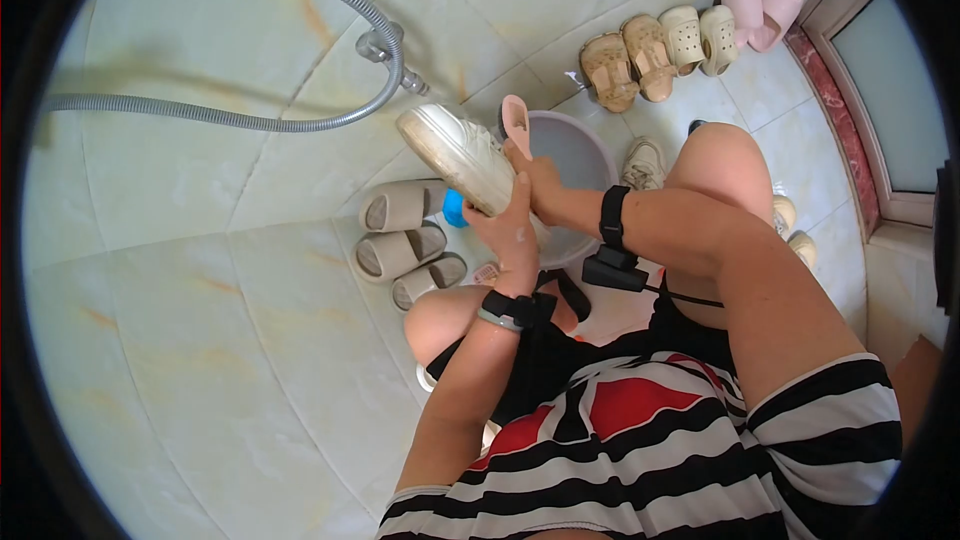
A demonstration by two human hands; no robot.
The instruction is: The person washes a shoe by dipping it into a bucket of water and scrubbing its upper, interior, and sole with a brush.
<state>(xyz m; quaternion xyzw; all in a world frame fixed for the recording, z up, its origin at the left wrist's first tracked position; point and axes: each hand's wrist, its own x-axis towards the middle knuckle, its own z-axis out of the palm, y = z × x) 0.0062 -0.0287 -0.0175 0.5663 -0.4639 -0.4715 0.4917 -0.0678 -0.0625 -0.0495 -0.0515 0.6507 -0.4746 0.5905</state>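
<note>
A white lace-up sneaker (462, 158) is raised in front of me, its toe pointing up and left and its sole edge stained brownish. My left hand (505, 230) grips it near the heel. Close against the shoe's side, my right hand (540, 185) is closed around a pink brush (515, 125), whose dark bristles show on its left edge. Behind and below both hands stands a round lilac basin (611, 155) with greyish water in it. Something blue (455, 208) peeks out beside the shoe, partly hidden.
Beige slippers (388, 253) lie along the left wall. A metal shower hose (330, 122) loops from a wall fitting. Brown clogs (608, 75), cream clogs (682, 40) and pink slippers (770, 10) line the far wall. Another sneaker (643, 162) sits right of the basin. A door (890, 90) is at right.
</note>
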